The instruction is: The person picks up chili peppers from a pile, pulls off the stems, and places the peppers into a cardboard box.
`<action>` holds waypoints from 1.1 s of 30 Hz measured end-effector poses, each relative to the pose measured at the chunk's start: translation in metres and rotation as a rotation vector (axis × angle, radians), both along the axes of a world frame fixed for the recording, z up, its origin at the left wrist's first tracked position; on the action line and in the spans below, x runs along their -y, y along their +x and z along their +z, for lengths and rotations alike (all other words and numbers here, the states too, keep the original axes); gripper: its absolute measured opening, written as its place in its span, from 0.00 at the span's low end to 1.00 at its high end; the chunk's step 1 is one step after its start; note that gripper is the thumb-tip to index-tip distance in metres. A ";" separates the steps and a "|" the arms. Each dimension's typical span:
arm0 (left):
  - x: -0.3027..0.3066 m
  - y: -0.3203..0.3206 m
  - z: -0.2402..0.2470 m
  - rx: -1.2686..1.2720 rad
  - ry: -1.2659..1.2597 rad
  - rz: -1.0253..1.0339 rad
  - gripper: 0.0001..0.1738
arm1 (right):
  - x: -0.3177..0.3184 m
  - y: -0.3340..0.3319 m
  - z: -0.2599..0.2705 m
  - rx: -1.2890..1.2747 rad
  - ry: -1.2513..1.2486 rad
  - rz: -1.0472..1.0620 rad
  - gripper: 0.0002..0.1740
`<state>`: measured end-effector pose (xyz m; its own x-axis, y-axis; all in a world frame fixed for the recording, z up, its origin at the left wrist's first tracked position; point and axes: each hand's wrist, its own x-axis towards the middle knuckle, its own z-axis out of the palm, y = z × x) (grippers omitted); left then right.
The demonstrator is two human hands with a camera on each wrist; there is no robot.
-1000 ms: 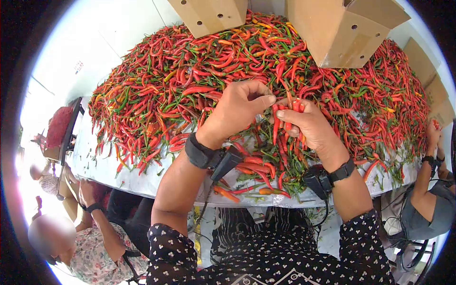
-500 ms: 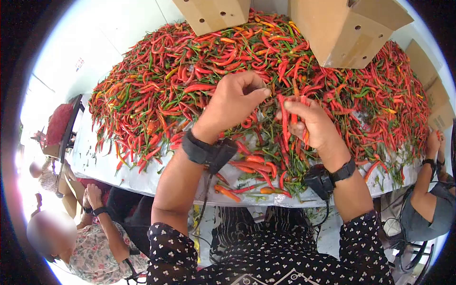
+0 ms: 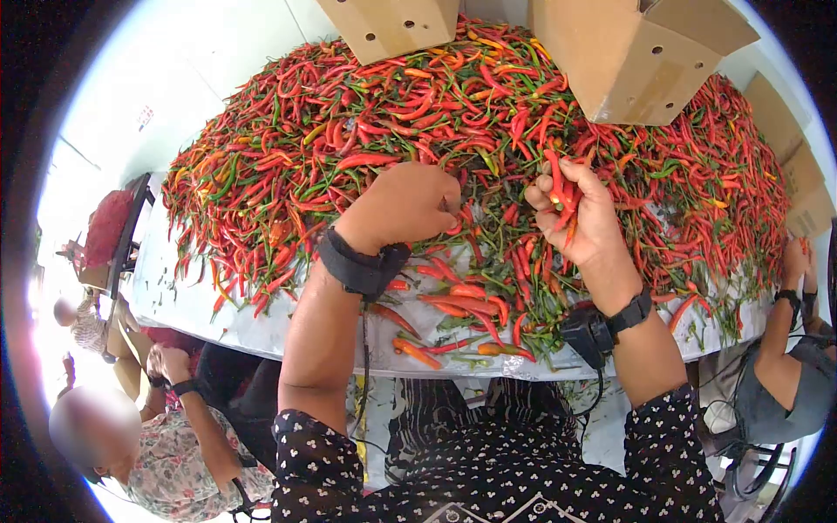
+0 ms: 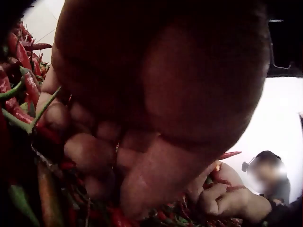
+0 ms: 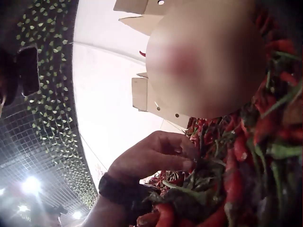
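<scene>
- Got a bunch of red chillies (image 3: 558,185) gripped in the right hand (image 3: 586,225), fingers wrapped round them, tips poking up past the thumb. Held just above the near slope of the big chilli pile (image 3: 392,105).
- Left hand (image 3: 403,205) knuckles-up just beside it, not touching the right one, fingers curled down into the pile among green stems. Can't tell whether anything's actually pinched in there.
- Black wrist straps (image 3: 359,263) on both arms, with a cable dangling from the left one.
- Not much open room: only a thin strip of loose chillies and torn stems between the hands and the near edge of the bench (image 3: 261,336).
- Bare white cover showing along that edge, and a wider patch out on the left side.
- Otherwise heaped almost edge to edge, mostly red, with green stems and a few orange and yellow ones mixed in.
- One cardboard box (image 3: 388,26) at the far middle and a bigger box (image 3: 641,61) to the right of it. Both with round holes in the sides and chillies piled up against them. No seeing inside either.
- More flat cardboard (image 3: 793,157) along the right edge.
- Seated person in a flowered top (image 3: 174,453) at lower left, below the bench edge, and a person in grey (image 3: 785,383) at the right, with a hand up at the rim of the pile.
- White walls behind, strong glare on the left, and something red on a dark stand (image 3: 109,231) off the left end.
</scene>
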<state>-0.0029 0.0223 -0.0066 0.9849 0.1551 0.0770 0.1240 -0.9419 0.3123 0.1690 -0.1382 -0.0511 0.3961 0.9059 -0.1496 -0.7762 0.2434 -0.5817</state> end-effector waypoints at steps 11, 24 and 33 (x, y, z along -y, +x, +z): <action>0.004 0.005 -0.007 0.100 0.106 -0.085 0.10 | 0.003 -0.009 0.010 -0.007 0.001 0.088 0.09; 0.040 0.019 0.004 0.311 -0.823 -0.032 0.06 | 0.002 -0.019 0.012 0.276 -0.128 0.129 0.07; 0.038 0.021 0.005 0.320 -1.014 -0.006 0.13 | 0.003 -0.016 0.014 0.169 -0.022 0.113 0.06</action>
<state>0.0180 -0.0161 -0.0019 0.9428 0.2869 0.1698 -0.1065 -0.2236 0.9689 0.1534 -0.1415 -0.0369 0.3130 0.9434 -0.1096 -0.6887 0.1461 -0.7102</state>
